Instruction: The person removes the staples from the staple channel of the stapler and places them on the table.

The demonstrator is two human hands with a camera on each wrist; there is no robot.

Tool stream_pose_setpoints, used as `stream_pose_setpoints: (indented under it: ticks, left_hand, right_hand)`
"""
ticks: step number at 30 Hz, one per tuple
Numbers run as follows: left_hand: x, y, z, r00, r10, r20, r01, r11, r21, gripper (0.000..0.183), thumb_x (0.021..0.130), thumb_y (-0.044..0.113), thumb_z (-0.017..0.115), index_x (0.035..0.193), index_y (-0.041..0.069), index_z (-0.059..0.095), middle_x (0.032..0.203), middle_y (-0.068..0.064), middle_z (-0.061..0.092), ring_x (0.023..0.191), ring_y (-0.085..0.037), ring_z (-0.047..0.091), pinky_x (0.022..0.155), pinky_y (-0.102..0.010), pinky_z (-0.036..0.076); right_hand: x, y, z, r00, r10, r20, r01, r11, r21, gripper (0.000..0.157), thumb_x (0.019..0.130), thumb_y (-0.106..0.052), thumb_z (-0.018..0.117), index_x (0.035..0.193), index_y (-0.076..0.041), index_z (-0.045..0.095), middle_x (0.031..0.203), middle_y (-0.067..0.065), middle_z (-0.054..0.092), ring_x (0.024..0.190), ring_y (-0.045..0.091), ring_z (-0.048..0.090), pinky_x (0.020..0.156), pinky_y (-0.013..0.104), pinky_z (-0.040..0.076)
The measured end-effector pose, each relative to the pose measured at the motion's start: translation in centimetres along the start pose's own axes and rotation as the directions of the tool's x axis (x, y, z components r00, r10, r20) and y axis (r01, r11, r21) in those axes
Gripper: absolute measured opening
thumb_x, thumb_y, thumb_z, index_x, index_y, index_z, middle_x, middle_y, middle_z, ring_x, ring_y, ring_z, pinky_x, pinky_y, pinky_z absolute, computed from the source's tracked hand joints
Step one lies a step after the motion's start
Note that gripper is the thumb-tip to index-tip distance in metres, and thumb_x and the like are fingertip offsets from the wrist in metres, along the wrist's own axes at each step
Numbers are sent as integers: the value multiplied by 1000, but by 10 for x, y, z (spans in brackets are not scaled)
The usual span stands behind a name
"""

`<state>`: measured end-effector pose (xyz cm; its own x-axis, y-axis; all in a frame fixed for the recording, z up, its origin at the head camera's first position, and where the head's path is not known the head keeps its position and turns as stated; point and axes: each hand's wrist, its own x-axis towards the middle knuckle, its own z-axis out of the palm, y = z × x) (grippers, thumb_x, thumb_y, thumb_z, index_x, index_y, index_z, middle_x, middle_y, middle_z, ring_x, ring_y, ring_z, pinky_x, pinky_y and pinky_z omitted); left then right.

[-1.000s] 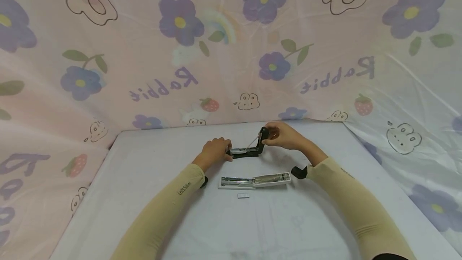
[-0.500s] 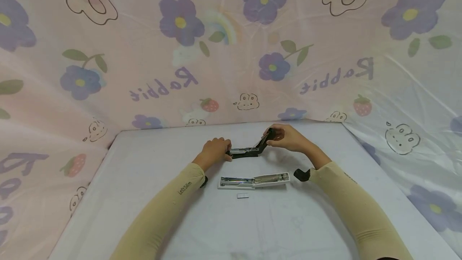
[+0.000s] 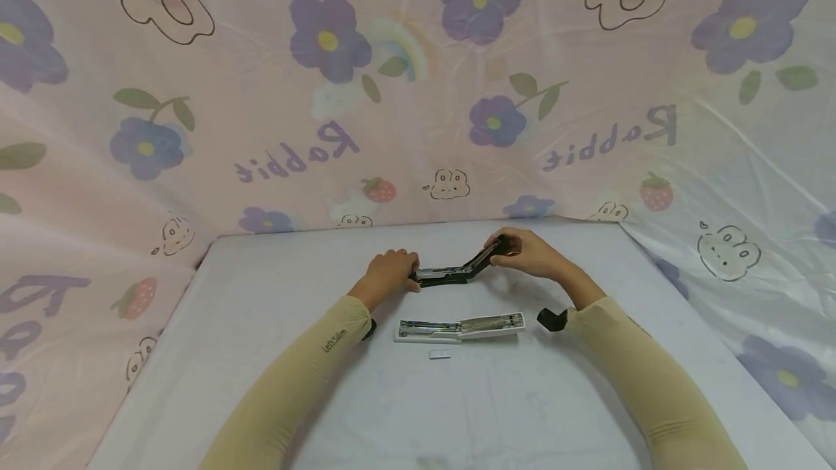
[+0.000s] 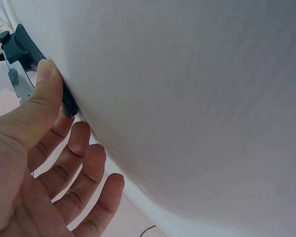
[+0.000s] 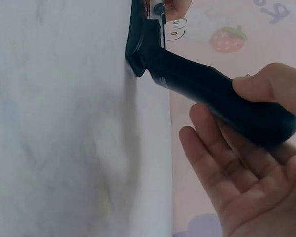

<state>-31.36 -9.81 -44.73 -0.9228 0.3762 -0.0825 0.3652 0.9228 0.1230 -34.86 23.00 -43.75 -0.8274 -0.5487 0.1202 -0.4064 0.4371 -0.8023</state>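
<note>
A black stapler (image 3: 444,281) lies opened wide near the back of the table, its metal magazine showing on the left half and its top arm tilted up to the right. My left hand (image 3: 388,273) pinches the left end of its base; in the left wrist view the thumb presses on the black base (image 4: 69,101). The right hand (image 3: 530,253) grips the end of the raised top arm (image 5: 197,79), thumb on one side and fingers on the other. Closer to me a white stapler (image 3: 493,325) lies opened out, untouched. A small strip of staples (image 3: 440,355) sits in front of it.
The table (image 3: 294,397) is covered with a white cloth. Behind it and along both sides hangs a pink patterned curtain (image 3: 405,114). A black wrist mount (image 3: 552,320) sticks out from the right sleeve, close to the white stapler's right end.
My right hand has swung the black stapler's top arm from nearly upright down and outward to the right. The left hand, the white stapler and the strip of staples stay put.
</note>
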Motion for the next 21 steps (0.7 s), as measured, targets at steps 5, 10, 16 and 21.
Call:
stream_pose_setpoints:
  ticks: [5,10,16,21]
  left_hand:
    - [2,-2,0,1000,4,13,-4,1000,-11,37,91,41,85,109,16,65,102,-2,64,95,-23,60,88,-44,53]
    - [4,-3,2,1000,7,15,-6,1000,-12,38,90,43,84,110,16,65,103,-1,65,95,-23,61,87,-44,54]
    - [3,-3,2,1000,9,19,-9,1000,-18,39,92,43,83,112,15,66,105,-2,65,96,-23,61,88,-45,54]
    - [3,-3,2,1000,7,27,-6,1000,-22,39,92,42,83,112,15,65,104,-1,64,95,-21,59,89,-44,53]
  right_hand:
    - [-3,4,-3,1000,11,13,-10,999,-50,29,97,-9,80,123,-5,70,120,15,68,100,22,66,87,31,53]
    - [-6,6,-10,998,7,57,2,987,-163,27,96,-9,80,121,-7,69,119,11,69,102,22,61,92,41,49]
    - [-3,-5,-15,991,52,127,-17,963,-269,29,98,-12,79,125,-8,69,121,9,70,105,23,64,97,49,50]
    - [2,-28,-12,987,45,155,5,951,-309,33,101,-16,77,129,-2,67,130,19,70,123,39,65,107,57,49]
